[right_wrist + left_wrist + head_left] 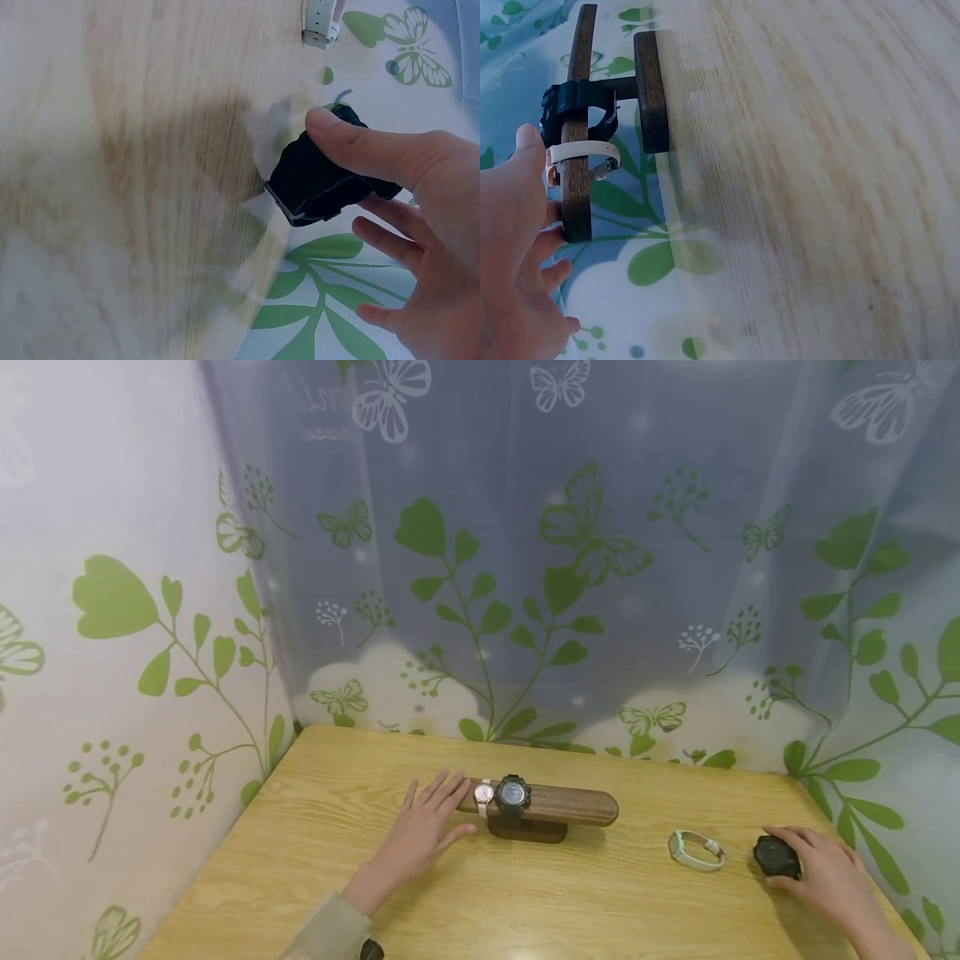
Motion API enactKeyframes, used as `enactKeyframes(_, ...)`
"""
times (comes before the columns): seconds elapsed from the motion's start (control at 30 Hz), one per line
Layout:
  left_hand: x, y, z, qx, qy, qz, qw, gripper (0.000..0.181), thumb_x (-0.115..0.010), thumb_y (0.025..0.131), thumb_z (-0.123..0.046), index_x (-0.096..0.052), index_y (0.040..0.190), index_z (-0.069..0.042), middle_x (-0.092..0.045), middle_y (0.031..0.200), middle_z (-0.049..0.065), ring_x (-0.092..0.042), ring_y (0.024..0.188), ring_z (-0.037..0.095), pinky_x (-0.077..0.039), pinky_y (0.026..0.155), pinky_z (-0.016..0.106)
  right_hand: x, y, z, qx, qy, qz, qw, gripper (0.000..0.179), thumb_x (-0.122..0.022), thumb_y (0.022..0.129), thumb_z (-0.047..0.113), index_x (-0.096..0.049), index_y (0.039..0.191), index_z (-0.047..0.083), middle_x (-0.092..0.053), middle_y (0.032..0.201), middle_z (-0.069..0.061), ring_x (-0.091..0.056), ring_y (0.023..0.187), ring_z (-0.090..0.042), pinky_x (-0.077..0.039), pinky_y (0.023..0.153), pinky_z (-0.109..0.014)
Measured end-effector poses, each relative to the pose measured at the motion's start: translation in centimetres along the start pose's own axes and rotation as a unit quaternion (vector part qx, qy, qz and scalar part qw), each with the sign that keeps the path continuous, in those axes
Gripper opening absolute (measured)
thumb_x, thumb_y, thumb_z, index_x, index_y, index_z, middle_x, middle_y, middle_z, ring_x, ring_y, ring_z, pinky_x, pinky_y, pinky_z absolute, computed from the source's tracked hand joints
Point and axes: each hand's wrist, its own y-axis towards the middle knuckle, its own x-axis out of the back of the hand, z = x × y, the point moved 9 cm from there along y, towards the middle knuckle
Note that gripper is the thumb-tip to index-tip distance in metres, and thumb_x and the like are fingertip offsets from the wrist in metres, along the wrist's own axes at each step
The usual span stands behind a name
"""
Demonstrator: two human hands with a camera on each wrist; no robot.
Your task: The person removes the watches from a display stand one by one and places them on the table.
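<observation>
A wooden watch stand (pixel 577 805) carries a small white-strapped watch (pixel 483 795) at its left end and, beside it, a black digital watch (pixel 513 792). My left hand (pixel 431 827) is at the bar's left end, fingers extended. In the left wrist view the fingertips lie right at the bar's end, below the white strap (pixel 581 150). On the right, my right hand (pixel 828 864) pinches another black watch (pixel 776 857) between thumb and fingers. Its closed strap (pixel 315 180) shows close over the table in the right wrist view. A pale green watch (pixel 696 850) lies left of that hand.
The light wood table (pixel 585 910) meets a curtain (pixel 480 610) printed with leaves and butterflies at its back edge. Pale patterned fabric (pixel 135 710) hangs along the left side. A small dark object (pixel 371 950) shows by the left sleeve.
</observation>
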Motion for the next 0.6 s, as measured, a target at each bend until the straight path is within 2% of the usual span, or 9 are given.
enactKeyframes(0.27, 0.1, 0.0, 0.0, 0.000, 0.001, -0.006, 1.0000, 0.070, -0.052, 0.102, -0.050, -0.037, 0.157, -0.009, -0.032, 0.164, 0.009, -0.025, 0.152, 0.033, -0.014, 0.120, 0.067, -1.1, 0.6, 0.5, -0.016, 0.022, 0.027, 0.9993, 0.083, -0.082, 0.076, 0.055, -0.058, 0.135, 0.002, -0.060, 0.119, -0.036, -0.059, 0.101, -0.058, -0.039, 0.075, -0.081)
enactKeyframes(0.4, 0.2, 0.0, -0.1, -0.006, 0.004, -0.013, 0.9999, 0.070, -0.052, 0.102, -0.050, -0.038, 0.157, -0.009, -0.031, 0.164, 0.009, -0.028, 0.151, 0.035, -0.015, 0.119, 0.068, -1.3, 0.8, 0.8, -0.024, 0.020, 0.030, 0.9991, 0.082, -0.083, 0.076, 0.053, -0.059, 0.135, 0.002, -0.059, 0.121, -0.036, -0.060, 0.100, -0.058, -0.040, 0.075, -0.081)
enactKeyframes(0.6, 0.2, -0.1, -0.1, -0.011, 0.001, -0.019, 0.9998, 0.070, -0.051, 0.102, -0.050, -0.039, 0.156, -0.007, -0.034, 0.163, 0.011, -0.029, 0.151, 0.036, -0.017, 0.118, 0.069, -1.5, 0.9, 1.2, -0.013, 0.012, 0.027, 0.9995, 0.079, -0.084, 0.077, 0.049, -0.059, 0.133, 0.000, -0.059, 0.118, -0.037, -0.061, 0.097, -0.057, -0.045, 0.071, -0.077)
